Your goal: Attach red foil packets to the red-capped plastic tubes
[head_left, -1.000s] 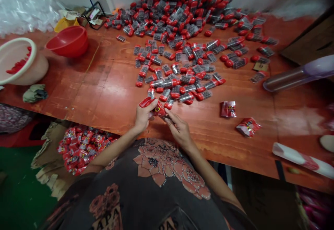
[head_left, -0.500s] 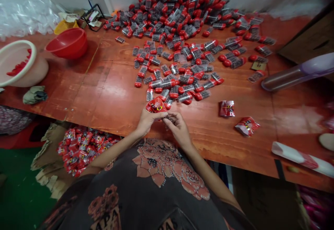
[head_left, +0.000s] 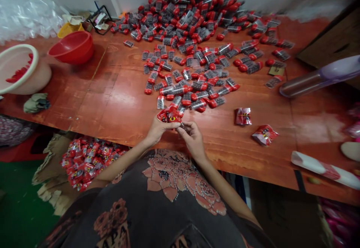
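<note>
Compared with the earlier frame, the red foil packet is now gripped by the left hand alone, with closed fingers, just above the table edge. A small dark piece is pinched by the right hand, just beside the packet. The packet's logo cannot be read, but "APA" is read on the dark shirt. Red-capped clear tubes are spread ahead.

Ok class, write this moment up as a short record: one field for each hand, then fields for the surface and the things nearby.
Left hand: shut on a red foil packet
Right hand: pinching at the packet's edge; anything held is too small to tell
Surface: orange-red wooden table
Nearest: clear tubes with red caps
Also on table: two red packets, red plastic bowl
</note>
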Available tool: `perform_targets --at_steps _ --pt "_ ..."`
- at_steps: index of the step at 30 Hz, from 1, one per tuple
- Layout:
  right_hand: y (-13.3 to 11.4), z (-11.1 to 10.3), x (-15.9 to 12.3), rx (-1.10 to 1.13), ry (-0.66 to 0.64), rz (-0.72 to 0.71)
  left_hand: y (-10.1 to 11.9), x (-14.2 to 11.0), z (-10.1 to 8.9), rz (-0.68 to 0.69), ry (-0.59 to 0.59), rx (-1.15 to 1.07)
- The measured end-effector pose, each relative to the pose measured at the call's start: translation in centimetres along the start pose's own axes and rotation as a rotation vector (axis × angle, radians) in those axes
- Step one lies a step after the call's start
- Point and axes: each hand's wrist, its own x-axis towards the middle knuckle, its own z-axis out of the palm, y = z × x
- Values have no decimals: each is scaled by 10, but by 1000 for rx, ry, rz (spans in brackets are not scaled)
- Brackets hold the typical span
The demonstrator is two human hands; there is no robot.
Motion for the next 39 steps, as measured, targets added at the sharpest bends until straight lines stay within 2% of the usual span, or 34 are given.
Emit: perform_targets --at_steps 3,7,12,15,19,24,27,29,34,39 --pt "4 3 -2 -60 50 -71 -2 -2 4 39 82 14" --pt "3 4 0 83 -83 69 -6 -4 10 79 103 1" --pt "4 4 1 68 -23 17 -10 -4 7 55 106 -29" --pt "1 2 -2 82 -61 70 -8 -6 2 16 90 -71" --pt "1 0 -8 50 -129 115 -6 -10 -2 32 101 -80" --pt "9 4 -17 -58 -56 26 -13 -16 -3 36 164 -60" --pt "11 6 -21 42 -112 109 -20 -21 -3 68 159 -39" --pt "12 6 -24 67 -104 124 -25 -24 -3 89 174 -22" --pt "22 3 -36 -140 55 -36 -38 -27 0 89 211 5" --pt "25 -5 -39 -6 -10 63 -36 -29 -1 -20 124 -113"
